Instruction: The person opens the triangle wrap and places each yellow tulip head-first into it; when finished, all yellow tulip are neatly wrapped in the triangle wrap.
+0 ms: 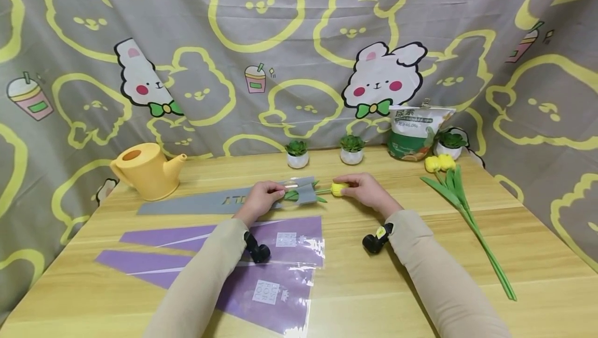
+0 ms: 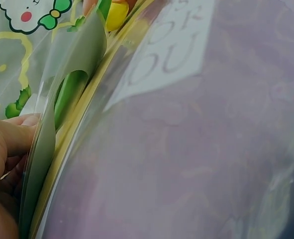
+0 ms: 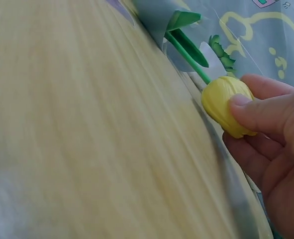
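Hands: two. The left hand [image 1: 259, 199] pinches the open mouth of the grey flower sleeve [image 1: 224, 202]; the right hand [image 1: 366, 190] grasps the bloom of the yellow tulip [image 1: 338, 189] between thumb and fingers.
Tulip in hand: one; it lies on the worktop [image 1: 355, 275] between the two hands, its stem and leaves inside the sleeve mouth and its bloom outside.
Spare tulips: two [image 1: 455, 192], lying together at the right of the worktop, well apart from the hands.
Sleeves: one grey, lying flat towards the left; two purple flower sleeves [image 1: 261, 265] with white labels, nearer the person and partly under the forearms.
Potted succulents: three small white pots [image 1: 297, 154] along the back edge.
Other things: one yellow watering can [image 1: 148, 170] at back left; one printed bag [image 1: 416, 133] at back right, just beside the right-hand pot.
Left wrist view: shows the thumb against the sleeve's clear film edge and a green leaf behind the film; a purple sleeve fills most of the frame.
Right wrist view: shows the thumb pressed on the bloom and the stem running into the sleeve; the worktop is blurred.
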The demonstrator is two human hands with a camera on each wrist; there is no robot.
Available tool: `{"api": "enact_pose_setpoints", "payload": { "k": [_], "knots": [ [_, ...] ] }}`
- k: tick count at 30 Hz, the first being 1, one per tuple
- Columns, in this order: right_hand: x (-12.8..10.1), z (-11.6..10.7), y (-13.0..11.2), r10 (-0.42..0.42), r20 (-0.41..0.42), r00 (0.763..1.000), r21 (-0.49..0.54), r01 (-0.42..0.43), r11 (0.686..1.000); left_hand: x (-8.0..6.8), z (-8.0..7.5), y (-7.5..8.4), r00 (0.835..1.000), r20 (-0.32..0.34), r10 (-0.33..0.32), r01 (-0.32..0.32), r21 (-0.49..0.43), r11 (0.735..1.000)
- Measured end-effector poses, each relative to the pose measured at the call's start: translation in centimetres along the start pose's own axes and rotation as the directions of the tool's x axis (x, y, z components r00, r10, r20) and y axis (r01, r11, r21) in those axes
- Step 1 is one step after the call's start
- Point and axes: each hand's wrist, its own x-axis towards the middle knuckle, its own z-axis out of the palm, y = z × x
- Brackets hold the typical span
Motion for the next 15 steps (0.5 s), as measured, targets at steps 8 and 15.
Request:
{"api": "enact_pose_setpoints", "payload": {
  "k": [8, 15],
  "knots": [
    [0.07, 0.22, -0.27, -0.008, -0.028, 1.0, -0.006, 0.008, 1.0, -0.2, -0.06, 0.07, 1.0, 0.005, 0.009, -0.009, -0.001, 1.0],
    [0.41, 0.55, -0.59, -0.034, -0.049, 0.998, -0.04, 0.032, 0.999, -0.04, -0.1, 0.15, 1.0, 0.011, 0.026, -0.026, -0.003, 1.0]
  ]
}}
